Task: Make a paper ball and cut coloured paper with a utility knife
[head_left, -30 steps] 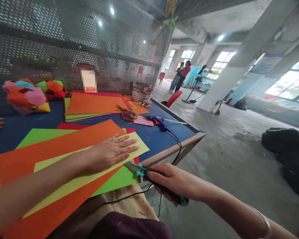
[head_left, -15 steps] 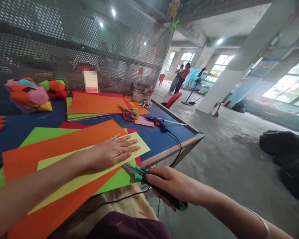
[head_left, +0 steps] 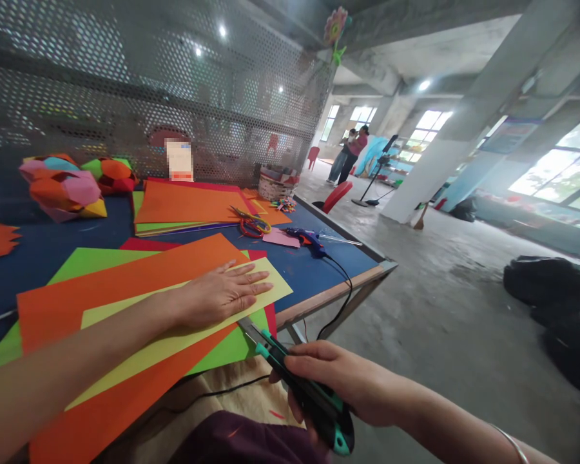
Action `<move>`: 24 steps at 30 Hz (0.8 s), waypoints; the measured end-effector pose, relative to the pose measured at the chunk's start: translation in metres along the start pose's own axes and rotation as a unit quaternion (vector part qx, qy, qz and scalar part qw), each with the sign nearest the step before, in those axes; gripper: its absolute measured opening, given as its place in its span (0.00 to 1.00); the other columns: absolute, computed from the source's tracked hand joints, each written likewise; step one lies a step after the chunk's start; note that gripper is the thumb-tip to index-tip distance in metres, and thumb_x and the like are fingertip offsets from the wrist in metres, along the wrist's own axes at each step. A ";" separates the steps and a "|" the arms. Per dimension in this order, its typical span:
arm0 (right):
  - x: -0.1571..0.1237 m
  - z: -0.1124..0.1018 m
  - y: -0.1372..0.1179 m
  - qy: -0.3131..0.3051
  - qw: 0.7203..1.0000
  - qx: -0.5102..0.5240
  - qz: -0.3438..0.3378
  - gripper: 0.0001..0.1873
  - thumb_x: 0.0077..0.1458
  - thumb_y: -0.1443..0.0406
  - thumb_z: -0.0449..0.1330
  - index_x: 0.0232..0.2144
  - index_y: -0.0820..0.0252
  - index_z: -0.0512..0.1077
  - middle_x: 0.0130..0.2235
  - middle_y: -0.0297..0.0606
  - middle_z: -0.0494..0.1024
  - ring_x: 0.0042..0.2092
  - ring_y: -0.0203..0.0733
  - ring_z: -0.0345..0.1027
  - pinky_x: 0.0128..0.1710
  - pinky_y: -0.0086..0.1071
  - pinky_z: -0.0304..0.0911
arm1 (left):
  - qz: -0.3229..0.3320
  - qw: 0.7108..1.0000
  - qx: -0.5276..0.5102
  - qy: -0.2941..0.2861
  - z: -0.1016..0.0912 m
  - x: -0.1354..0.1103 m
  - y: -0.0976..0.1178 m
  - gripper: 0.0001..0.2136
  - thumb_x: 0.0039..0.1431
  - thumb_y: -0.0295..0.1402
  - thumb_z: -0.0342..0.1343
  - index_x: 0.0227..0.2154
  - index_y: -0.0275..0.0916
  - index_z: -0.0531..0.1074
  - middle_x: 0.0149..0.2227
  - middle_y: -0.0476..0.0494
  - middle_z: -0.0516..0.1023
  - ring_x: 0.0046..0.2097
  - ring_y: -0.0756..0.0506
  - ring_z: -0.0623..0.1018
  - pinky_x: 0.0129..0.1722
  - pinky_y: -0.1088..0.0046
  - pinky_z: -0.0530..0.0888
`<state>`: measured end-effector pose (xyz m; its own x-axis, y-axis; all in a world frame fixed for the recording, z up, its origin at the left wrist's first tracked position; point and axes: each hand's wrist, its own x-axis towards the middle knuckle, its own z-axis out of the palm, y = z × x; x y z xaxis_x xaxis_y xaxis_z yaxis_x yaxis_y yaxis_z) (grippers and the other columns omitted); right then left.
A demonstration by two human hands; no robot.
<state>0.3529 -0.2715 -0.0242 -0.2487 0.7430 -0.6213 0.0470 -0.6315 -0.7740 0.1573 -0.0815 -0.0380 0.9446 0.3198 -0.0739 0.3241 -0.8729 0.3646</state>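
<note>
My left hand [head_left: 220, 293] lies flat with fingers stretched out on a pale yellow paper strip [head_left: 174, 332], pressing it onto an orange sheet [head_left: 125, 277]. My right hand [head_left: 338, 383] is closed round a black and teal utility knife [head_left: 299, 383]. The knife's blade tip touches the lower edge of the yellow strip near the table's front edge. Under the orange sheet lie a lime green sheet [head_left: 227, 348] and a red sheet [head_left: 142, 244].
On the blue table [head_left: 328, 264] lie a stack of coloured paper [head_left: 183, 206], orange scissors [head_left: 251, 222], a blue glue gun [head_left: 309, 238] with its black cord, a small basket [head_left: 275, 183] and paper polyhedra [head_left: 65, 187]. Two people [head_left: 348, 151] stand far off. Black bags [head_left: 555, 303] sit on the floor.
My right hand has drawn the knife back toward me and a little lower along the yellow strip's edge. The left hand has stayed flat on the paper.
</note>
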 end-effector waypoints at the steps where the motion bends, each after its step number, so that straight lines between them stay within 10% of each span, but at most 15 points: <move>1: 0.000 0.001 0.003 0.007 1.000 -0.012 -0.011 0.21 0.57 0.48 0.62 0.36 0.60 0.70 0.26 0.32 0.77 0.21 0.30 0.67 0.23 0.23 0.61 | -0.003 1.000 0.001 -0.003 -0.001 0.000 0.001 0.24 0.76 0.47 0.35 0.70 0.56 0.53 0.75 0.54 0.48 0.76 0.43 0.45 0.73 0.52 0.41; 24: -0.008 0.020 0.004 0.063 0.980 -0.175 -0.071 0.28 0.63 0.39 0.52 0.32 0.57 0.62 0.27 0.28 0.67 0.24 0.30 0.58 0.21 0.24 0.54 | 0.002 1.000 0.010 -0.009 -0.002 0.001 0.002 0.24 0.76 0.46 0.34 0.71 0.54 0.53 0.75 0.55 0.46 0.76 0.45 0.43 0.73 0.54 0.40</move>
<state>0.3359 -0.2847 -0.0195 -0.1558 0.8533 -0.4977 0.3554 -0.4217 -0.8342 0.1590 -0.0825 -0.0358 0.9464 0.3102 -0.0904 0.3220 -0.8815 0.3455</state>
